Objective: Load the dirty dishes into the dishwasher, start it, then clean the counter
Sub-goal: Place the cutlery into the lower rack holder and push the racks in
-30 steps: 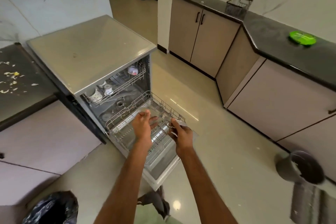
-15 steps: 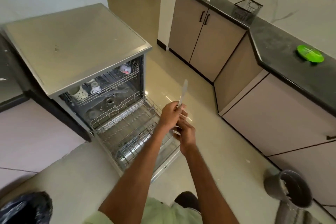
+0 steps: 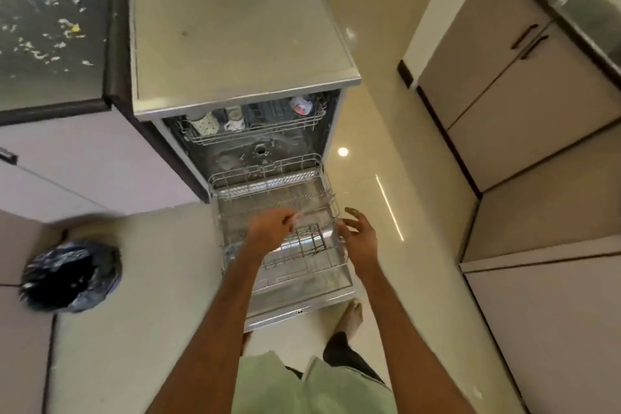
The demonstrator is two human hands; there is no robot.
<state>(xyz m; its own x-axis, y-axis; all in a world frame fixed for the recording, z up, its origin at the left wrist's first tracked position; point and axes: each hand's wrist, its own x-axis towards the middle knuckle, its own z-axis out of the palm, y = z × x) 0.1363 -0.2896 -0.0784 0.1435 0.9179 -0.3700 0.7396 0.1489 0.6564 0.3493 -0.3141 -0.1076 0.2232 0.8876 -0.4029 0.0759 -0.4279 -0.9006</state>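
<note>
wire rack (image 3: 268,185), blurred pale utensil (image 3: 297,216)

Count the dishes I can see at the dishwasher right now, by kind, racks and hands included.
Cups in the grey wire upper rack: 3 (spotted mug, small white cup, red-and-white cup).
Pale utensil, blurred, pinched in the left hand: 1.
Dishes in the pulled-out grey wire lower rack: 0 visible.
Total: 4.

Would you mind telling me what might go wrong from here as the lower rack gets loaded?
1. The left hand pinches a thin, blurred utensil above the lower rack; it could slip through the wires.
2. A bare foot stands by the edge of the open door; a toe knock seems possible.
</note>
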